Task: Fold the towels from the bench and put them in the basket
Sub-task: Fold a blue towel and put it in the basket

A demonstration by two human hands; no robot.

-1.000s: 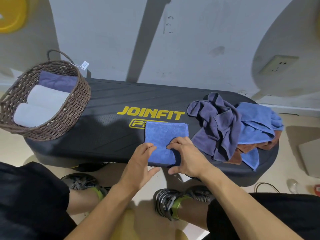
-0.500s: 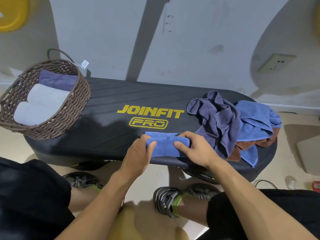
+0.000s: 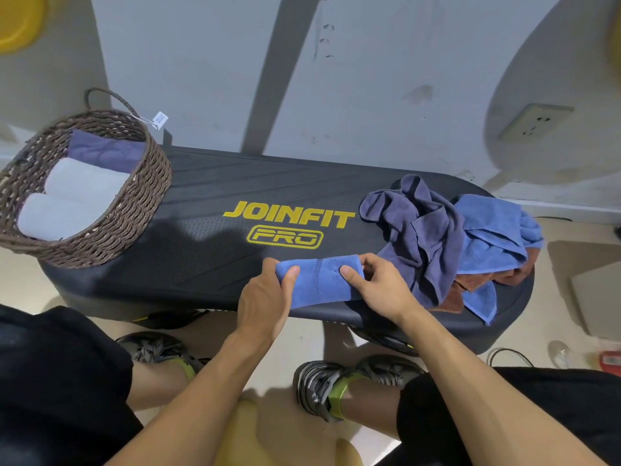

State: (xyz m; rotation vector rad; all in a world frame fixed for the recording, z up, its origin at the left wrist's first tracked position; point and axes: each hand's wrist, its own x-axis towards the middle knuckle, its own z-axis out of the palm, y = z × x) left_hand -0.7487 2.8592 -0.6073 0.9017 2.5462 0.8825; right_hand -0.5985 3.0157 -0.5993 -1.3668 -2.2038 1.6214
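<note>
A blue towel (image 3: 319, 280), folded and partly rolled, lies at the front edge of the black bench (image 3: 208, 203). My left hand (image 3: 265, 301) grips its left end, thumb on top. My right hand (image 3: 376, 287) grips its right end, thumb pressing the top. A heap of loose towels sits at the bench's right end: a purple one (image 3: 420, 230), a light blue one (image 3: 487, 233) and a brown one (image 3: 470, 284) underneath. The brown wicker basket (image 3: 134, 203) stands on the bench's left end with two rolled grey towels (image 3: 67, 203) and a purple one (image 3: 104, 153) inside.
A grey wall (image 3: 369, 79) runs right behind the bench, with a socket (image 3: 534, 121) at the right. My knees and shoes (image 3: 339, 381) are on the floor in front of the bench. A cable (image 3: 507, 356) lies on the floor at right.
The flat folded blue towel has been rolled up from its near edge into a narrow band; both hands moved from pressing it flat to gripping its ends.
</note>
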